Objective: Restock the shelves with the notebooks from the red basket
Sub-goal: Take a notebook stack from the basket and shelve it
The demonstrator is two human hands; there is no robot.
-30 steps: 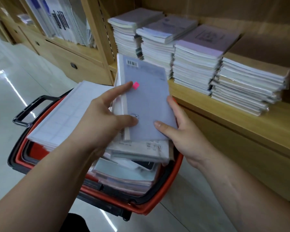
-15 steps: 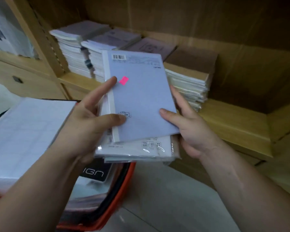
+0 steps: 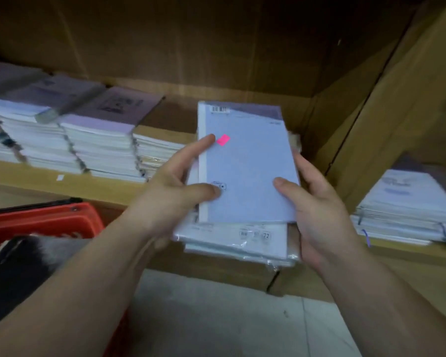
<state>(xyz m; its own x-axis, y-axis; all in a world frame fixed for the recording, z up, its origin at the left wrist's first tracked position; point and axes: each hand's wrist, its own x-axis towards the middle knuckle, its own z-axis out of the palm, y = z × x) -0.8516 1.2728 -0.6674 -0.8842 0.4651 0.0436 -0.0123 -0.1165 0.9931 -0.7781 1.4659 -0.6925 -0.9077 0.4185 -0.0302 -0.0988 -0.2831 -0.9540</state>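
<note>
While both hands clamp it, the stack of notebooks [image 3: 242,191] is up in the air in front of the wooden shelf [image 3: 36,182], not in the red basket [image 3: 49,222]. In view, the stack's far end overlaps the space between a brown-covered stack [image 3: 162,140] and the upright divider [image 3: 358,119]. Cannot tell if it touches the shelf board.

The top notebook [image 3: 250,163] is pale blue with a white spine strip on its left. It has a barcode label [image 3: 219,109] at the far corner and a pink sticker [image 3: 223,139] near the spine. The notebooks under it are in clear plastic wrap, with "72" printed on one.

The left hand [image 3: 170,199] grips the stack's left side. Its thumb presses the top cover near a small printed mark, and its index finger lies straight along the spine, tip just beside the pink sticker. Its other fingers are hidden underneath.

The right hand [image 3: 319,215] grips the right side, thumb flat on the cover and fingers curled round the edge.

On the shelf, a purple-covered stack [image 3: 106,130] sits just left of the brown one, touching it. More stacks further left are blurred. Another notebook stack [image 3: 407,202] sits in the compartment right of the divider.

The red basket is at the lower left, near the left forearm, with something dark and blurred inside. The pale floor [image 3: 216,320] is below.
</note>
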